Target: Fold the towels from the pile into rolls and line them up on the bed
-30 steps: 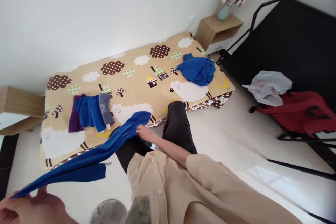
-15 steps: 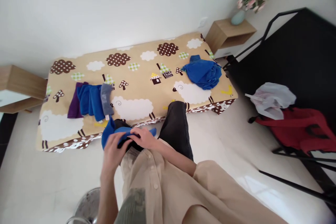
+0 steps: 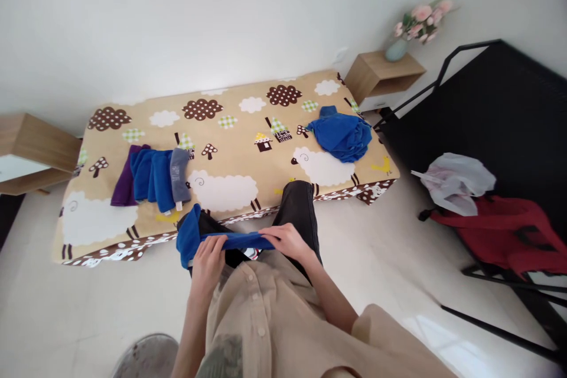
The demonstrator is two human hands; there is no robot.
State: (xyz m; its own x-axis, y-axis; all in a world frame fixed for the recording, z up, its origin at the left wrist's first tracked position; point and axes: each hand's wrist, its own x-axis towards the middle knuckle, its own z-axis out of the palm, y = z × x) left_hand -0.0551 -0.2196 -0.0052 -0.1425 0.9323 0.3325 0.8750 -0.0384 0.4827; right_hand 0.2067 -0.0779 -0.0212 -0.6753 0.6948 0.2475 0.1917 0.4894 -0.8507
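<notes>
A blue cloth (image 3: 241, 240) is stretched between my two hands above my lap. My left hand (image 3: 211, 257) is closed on its left part, and a loose blue portion hangs over my left knee. Fingers of my right hand (image 3: 287, 240) pinch the right end. On the patterned bed cover (image 3: 239, 153), at the left, lies a row of rolled or folded cloths: a purple one (image 3: 124, 183), blue ones (image 3: 155, 177) and a grey-blue one (image 3: 179, 176). A crumpled blue pile (image 3: 343, 134) rests at the right end of the bed.
Wooden nightstands stand at the left (image 3: 42, 144) and right (image 3: 376, 74), the right one bearing a vase of pink flowers (image 3: 396, 49). A black-framed chair or rack (image 3: 500, 118) holds a plastic bag (image 3: 458, 180) and red bag (image 3: 514, 227). A round stool (image 3: 148, 357) is at lower left.
My hands have moved apart, my right hand to the right, drawing the blue cloth out into a long strip. The camera view has shifted slightly.
</notes>
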